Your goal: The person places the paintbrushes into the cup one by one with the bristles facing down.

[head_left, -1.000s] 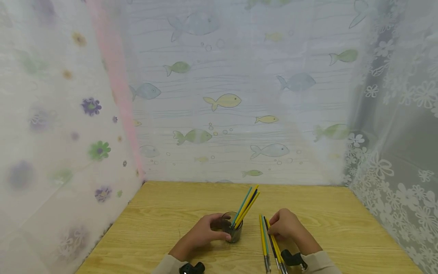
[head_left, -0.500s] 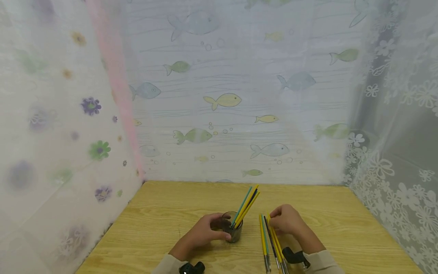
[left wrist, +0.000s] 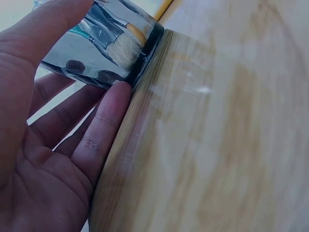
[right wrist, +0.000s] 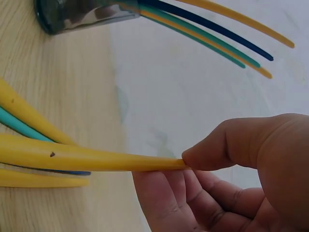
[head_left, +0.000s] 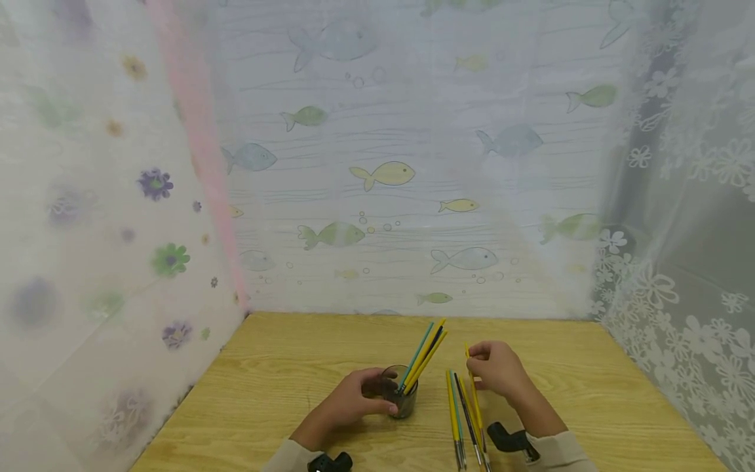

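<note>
Since a second ago the right hand [head_left: 498, 370] has risen off the table [head_left: 590, 393], lifting the tip of a yellow brush [head_left: 472, 380] it pinches between thumb and fingers; that brush's lower end sits among the other brushes [head_left: 457, 419] lying just right of the cup [head_left: 404, 396]. Left hand [head_left: 354, 400] stays curled around the cup, which stands upright holding several brushes.
</note>
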A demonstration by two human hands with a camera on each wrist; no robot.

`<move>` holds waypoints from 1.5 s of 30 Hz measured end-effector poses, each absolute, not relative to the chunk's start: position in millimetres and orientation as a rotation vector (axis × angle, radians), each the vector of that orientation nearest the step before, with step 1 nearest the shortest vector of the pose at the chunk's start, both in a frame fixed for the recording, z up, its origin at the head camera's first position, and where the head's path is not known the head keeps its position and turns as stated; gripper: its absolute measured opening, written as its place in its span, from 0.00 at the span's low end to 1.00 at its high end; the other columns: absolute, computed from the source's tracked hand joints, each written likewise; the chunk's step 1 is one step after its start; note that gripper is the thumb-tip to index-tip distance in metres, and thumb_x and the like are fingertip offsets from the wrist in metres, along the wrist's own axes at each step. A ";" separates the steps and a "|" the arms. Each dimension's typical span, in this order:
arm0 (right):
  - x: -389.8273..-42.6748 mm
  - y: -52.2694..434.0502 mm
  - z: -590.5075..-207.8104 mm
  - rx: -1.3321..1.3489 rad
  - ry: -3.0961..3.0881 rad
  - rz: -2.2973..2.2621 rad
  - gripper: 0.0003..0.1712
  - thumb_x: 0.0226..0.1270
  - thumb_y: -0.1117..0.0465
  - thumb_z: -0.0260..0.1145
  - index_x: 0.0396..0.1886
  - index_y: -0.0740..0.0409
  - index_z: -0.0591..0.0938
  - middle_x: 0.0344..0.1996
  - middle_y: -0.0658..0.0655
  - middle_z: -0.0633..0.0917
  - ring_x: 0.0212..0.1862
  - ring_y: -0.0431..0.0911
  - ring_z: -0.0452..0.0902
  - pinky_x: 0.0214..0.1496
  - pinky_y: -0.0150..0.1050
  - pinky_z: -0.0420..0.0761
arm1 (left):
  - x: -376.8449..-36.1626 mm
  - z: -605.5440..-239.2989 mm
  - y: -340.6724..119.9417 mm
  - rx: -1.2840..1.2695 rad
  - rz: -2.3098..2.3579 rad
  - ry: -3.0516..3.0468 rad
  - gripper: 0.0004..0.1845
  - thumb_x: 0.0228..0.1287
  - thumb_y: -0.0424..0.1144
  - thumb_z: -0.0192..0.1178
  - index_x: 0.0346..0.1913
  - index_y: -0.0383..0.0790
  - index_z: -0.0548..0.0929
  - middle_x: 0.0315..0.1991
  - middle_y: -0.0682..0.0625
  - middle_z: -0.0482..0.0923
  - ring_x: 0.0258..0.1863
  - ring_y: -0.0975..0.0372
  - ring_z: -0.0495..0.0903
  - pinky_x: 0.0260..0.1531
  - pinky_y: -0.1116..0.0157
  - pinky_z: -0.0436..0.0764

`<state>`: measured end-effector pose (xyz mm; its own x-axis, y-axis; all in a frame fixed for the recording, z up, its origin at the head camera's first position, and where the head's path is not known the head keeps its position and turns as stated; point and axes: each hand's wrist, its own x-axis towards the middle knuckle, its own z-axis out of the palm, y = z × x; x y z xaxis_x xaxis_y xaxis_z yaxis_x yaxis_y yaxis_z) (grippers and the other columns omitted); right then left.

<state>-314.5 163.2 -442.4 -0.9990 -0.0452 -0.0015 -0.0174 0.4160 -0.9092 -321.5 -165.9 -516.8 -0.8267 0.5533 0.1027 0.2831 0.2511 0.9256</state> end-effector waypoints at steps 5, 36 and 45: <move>-313.7 163.3 -435.4 -0.077 2.615 -1.721 0.15 0.70 0.68 0.61 0.54 0.69 0.80 0.44 0.65 0.84 0.37 0.49 0.83 0.37 0.46 0.89 | -321.3 -516.0 -165.5 0.782 1.610 2.292 0.31 0.67 0.47 0.73 0.70 0.47 0.78 0.59 0.55 0.85 0.59 0.62 0.83 0.58 0.68 0.80; -303.2 163.7 -400.7 -0.195 2.441 -2.235 0.18 0.75 0.64 0.66 0.58 0.67 0.73 0.52 0.67 0.80 0.45 0.45 0.88 0.48 0.44 0.89 | -324.6 -514.4 -163.8 0.794 1.602 2.290 0.32 0.65 0.48 0.74 0.71 0.49 0.77 0.60 0.55 0.84 0.60 0.62 0.83 0.59 0.69 0.80; -295.8 160.0 -395.4 -0.312 2.394 -2.326 0.20 0.73 0.62 0.70 0.57 0.68 0.74 0.48 0.63 0.83 0.45 0.45 0.89 0.49 0.42 0.89 | -324.8 -519.4 -165.4 0.790 1.609 2.263 0.30 0.68 0.47 0.72 0.71 0.49 0.77 0.60 0.55 0.84 0.60 0.61 0.83 0.59 0.69 0.80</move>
